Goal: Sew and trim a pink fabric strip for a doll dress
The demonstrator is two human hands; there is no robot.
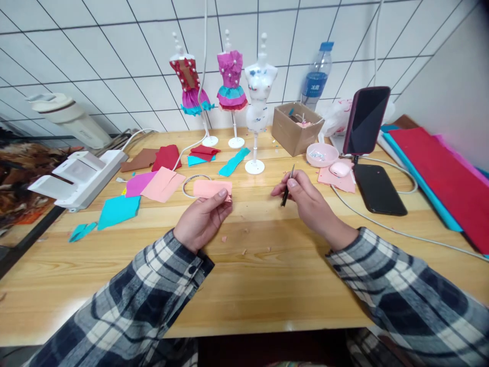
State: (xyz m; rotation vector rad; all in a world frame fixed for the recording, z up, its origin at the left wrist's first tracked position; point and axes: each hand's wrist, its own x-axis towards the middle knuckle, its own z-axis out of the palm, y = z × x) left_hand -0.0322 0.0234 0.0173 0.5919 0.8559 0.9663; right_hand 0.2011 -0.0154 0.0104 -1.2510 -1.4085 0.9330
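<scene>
My left hand (201, 219) pinches a small folded piece of pink paper (212, 188) above the wooden table (244, 285). My right hand (305, 199) grips a thin dark tool (287, 186), seemingly small scissors or tweezers, a short way right of the paper. Small pink paper scraps (244, 251) lie on the table below my hands. Three small mannequin stands (229, 86) stand at the back; two wear paper dresses and the white one (259, 97) is bare.
Coloured paper pieces (153, 186) lie at left beside a white device (78, 176). A cardboard box (297, 127), pink dish (322, 154), water bottle (317, 76), propped phone (364, 120), flat phone (378, 188) and stacked paper sheets (439, 178) fill the right.
</scene>
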